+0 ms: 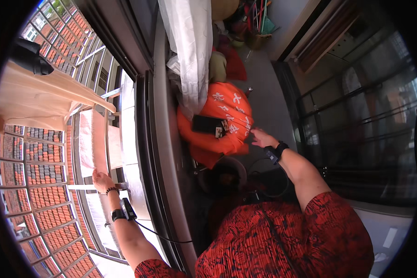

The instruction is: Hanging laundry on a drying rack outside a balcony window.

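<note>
Through the window opening reaches my left hand (102, 180), its fingers at the lower corner of a pale pink towel (91, 142) that hangs on the metal rack outside. The fingertips look pinched on the cloth. My right hand (263, 137) is indoors, fingers apart, close to the right edge of an orange cloth cover (229, 104) with white writing; whether it touches the cover is hard to tell. A dark flat box (208, 124) lies on this cover. Straps with small devices sit on both wrists.
A window frame (147, 139) stands between my arms. Outside are a beige cloth (45, 97), another white towel (102, 215) and a metal grille (27, 170). A white curtain (191, 45) hangs by the cover. Below it stands a round bucket (241, 173). Glass doors (354, 121) are at right.
</note>
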Available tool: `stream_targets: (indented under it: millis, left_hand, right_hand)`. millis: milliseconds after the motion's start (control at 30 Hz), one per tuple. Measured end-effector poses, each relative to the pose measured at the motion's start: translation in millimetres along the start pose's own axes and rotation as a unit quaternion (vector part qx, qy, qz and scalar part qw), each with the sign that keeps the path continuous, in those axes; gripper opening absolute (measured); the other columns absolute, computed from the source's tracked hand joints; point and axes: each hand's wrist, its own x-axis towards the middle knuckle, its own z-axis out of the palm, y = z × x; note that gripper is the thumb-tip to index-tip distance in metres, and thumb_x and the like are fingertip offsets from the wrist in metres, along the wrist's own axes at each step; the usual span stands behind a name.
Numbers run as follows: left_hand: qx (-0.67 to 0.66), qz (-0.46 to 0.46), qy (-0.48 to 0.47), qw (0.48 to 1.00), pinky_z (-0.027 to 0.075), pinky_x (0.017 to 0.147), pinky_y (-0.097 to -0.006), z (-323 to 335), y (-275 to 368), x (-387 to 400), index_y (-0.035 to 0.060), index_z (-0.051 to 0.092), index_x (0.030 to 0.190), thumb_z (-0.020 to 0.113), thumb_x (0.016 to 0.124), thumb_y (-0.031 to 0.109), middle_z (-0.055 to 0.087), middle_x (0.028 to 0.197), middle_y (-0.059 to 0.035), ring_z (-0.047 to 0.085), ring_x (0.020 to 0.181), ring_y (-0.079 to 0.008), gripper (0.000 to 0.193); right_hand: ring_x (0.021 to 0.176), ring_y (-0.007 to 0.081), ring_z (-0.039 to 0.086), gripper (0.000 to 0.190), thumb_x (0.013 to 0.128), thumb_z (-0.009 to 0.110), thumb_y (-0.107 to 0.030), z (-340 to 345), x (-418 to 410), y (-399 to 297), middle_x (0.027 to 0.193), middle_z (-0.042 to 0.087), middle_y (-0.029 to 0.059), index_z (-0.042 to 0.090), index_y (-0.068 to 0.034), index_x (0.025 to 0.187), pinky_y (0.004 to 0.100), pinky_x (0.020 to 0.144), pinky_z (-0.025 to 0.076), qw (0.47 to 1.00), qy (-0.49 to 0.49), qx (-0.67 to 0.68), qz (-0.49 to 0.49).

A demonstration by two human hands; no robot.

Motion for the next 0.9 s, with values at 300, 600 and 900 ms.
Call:
stream_targets:
  millis: [300,600,900]
  left_hand:
    - [0.046,0.003,-0.013,0.999,0.052,0.077,-0.0433,-3.5,-3.2,1.6,0.0151,0.068,0.111,0.046,0.086,0.015,0.069,0.103,-0.0125,0.067,0.089,-0.0326,0.033]
    - [0.068,0.003,-0.009,0.998,0.052,0.08,-0.0421,-6.3,-20.5,1.8,0.0134,0.068,0.11,0.048,0.086,0.015,0.069,0.104,-0.0141,0.066,0.091,-0.0317,0.031]
    - [0.058,0.013,-0.003,0.998,0.051,0.079,-0.0426,-6.3,-26.2,0.5,0.0126,0.068,0.11,0.049,0.087,0.015,0.07,0.104,-0.0118,0.067,0.091,-0.0314,0.03]
  right_hand:
    - [0.098,0.0262,0.061,0.036,0.095,0.047,-0.028,29.7,31.4,-29.8,0.117,0.06,0.0117,0.053,-0.007,0.125,0.0432,0.086,0.048,0.809,0.345,0.47,0.079]
    - [0.095,0.0255,0.064,0.02,0.085,0.062,-0.012,189.6,33.6,-270.5,0.1,0.066,0.0106,0.063,-0.007,0.103,0.0377,0.077,0.05,0.902,0.18,-0.186,-0.346]
    - [0.083,0.0272,0.063,0.01,0.083,0.062,-0.02,182.3,-42.6,-237.0,0.086,0.064,0.0068,0.064,-0.01,0.084,0.0402,0.067,0.049,0.861,0.116,-0.298,-0.395]
